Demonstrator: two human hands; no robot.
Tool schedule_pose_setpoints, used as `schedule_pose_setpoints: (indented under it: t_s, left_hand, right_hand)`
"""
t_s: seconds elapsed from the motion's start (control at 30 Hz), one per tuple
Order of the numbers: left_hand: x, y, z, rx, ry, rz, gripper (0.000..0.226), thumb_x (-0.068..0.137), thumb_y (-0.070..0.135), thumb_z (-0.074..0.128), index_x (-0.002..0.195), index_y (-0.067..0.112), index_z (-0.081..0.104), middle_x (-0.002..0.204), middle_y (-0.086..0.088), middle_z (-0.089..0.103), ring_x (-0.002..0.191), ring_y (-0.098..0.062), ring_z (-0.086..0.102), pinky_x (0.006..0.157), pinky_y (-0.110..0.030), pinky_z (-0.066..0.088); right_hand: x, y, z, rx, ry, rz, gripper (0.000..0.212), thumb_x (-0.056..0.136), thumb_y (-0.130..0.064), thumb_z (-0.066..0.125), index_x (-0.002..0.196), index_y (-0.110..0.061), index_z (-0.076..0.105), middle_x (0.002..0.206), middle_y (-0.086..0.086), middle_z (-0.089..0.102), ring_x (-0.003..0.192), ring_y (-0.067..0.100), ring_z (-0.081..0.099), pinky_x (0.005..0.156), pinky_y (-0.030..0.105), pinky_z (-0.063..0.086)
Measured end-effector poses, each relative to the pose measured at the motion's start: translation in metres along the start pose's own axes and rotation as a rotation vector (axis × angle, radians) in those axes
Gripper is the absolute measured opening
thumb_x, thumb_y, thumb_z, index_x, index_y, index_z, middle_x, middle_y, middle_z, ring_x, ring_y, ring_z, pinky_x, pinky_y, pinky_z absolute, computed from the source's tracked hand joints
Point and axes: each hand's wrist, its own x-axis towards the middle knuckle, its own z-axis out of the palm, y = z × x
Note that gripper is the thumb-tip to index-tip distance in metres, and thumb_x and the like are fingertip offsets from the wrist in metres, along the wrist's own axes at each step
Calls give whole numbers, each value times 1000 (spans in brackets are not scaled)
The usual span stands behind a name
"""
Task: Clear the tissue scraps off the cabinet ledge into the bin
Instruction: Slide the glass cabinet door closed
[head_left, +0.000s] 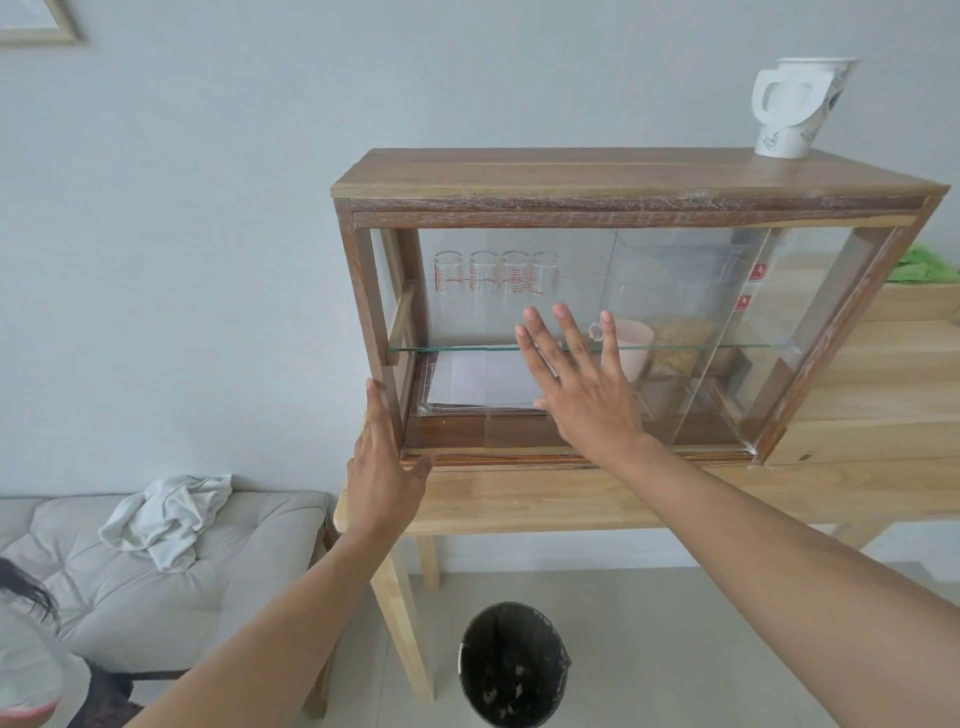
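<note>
A wooden cabinet (623, 179) with sliding glass doors stands on a light wooden table (675, 493). My right hand (582, 384) lies flat against the glass door, fingers spread, holding nothing. My left hand (382, 467) rests open against the cabinet's lower left corner post. On the floor below stands a black bin (511, 670) with small pale scraps inside. I see no tissue scraps on the cabinet's bottom ledge (519, 457).
Inside the cabinet are glass measuring cups (496, 273), a pink cup (631, 351) and white paper (483, 376). A white paper cup (795, 106) sits on top. A grey cushioned bench (156, 571) with a white cloth (166, 512) is at the left.
</note>
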Motion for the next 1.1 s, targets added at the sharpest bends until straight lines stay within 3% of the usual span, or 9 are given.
schedule_pose_setpoints:
  t_s: [0.1, 0.37, 0.67, 0.83, 1.1]
  left_hand:
    - [-1, 2, 1, -4, 2, -4, 137, 86, 21, 88, 161, 56, -21, 170, 1, 37, 146, -40, 47, 111, -64, 43]
    - [-3, 7, 0, 3, 14, 8, 136, 88, 16, 85, 160, 56, -23, 172, 0, 35, 149, -38, 41, 115, -59, 37]
    - [-3, 5, 1, 3, 34, 11, 133, 89, 14, 83, 160, 57, -20, 169, -2, 39, 148, -38, 41, 114, -61, 38]
    - [-2, 4, -3, 22, 24, 47, 132, 90, 17, 83, 161, 56, -21, 171, 0, 36, 151, -33, 38, 116, -57, 35]
    - [-1, 5, -11, 55, -15, 76, 134, 88, 18, 85, 163, 51, -21, 172, -1, 34, 152, -31, 38, 118, -57, 36]
  right_hand:
    - [3, -2, 3, -3, 5, -10, 122, 91, -41, 82, 175, -13, -2, 185, 6, 4, 170, 37, 9, 128, 78, 8]
    - [8, -2, 9, -32, 22, -44, 125, 87, -47, 85, 175, -13, 3, 185, 7, 5, 169, 37, 5, 129, 75, -7]
    - [18, -11, 6, -52, 42, -77, 134, 82, -56, 86, 174, -13, -2, 184, 6, 11, 169, 36, 11, 129, 72, -9]
    - [40, -39, 2, -41, 40, -114, 128, 86, -57, 82, 175, -14, 1, 184, 5, 10, 170, 35, 12, 128, 69, -18]
    - [64, -74, -5, -30, 46, -133, 124, 91, -57, 77, 174, -14, -4, 185, 4, 3, 168, 31, -6, 127, 67, -22]
